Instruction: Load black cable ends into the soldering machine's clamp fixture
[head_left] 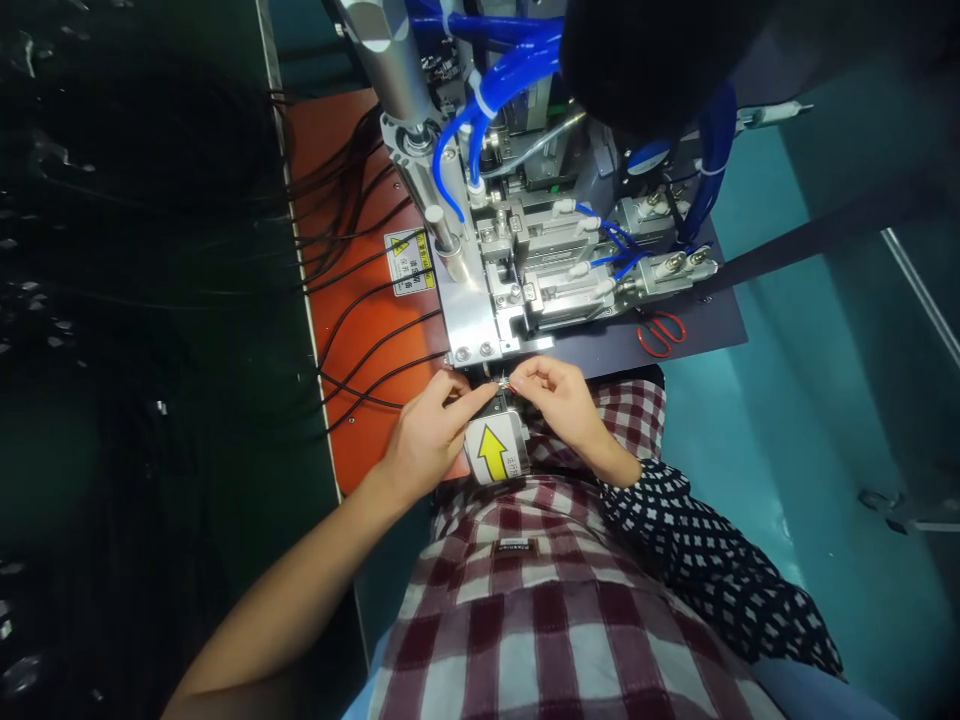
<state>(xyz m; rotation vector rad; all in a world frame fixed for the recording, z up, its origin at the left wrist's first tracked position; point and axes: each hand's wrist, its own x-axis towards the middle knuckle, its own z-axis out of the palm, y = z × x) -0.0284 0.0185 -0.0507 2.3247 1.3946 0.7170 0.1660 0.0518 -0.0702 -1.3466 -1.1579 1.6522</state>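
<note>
My left hand (429, 432) and my right hand (564, 398) meet just below the front edge of a metal machine (510, 270). Both pinch the thin wire ends (504, 384) of a black cable between fingertips, the bare red and pale strands showing between the two hands. Under the hands sits a small grey block with a yellow arrow label (493, 452). The cable itself is mostly hidden by my left hand.
Several black cables (367, 330) fan across an orange mat (360, 400) at left. Blue air hoses (487, 90) loop over the machine. Red-handled scissors (661, 333) lie on the dark base plate at right. A yellow warning sticker (409, 262) sits beside the machine.
</note>
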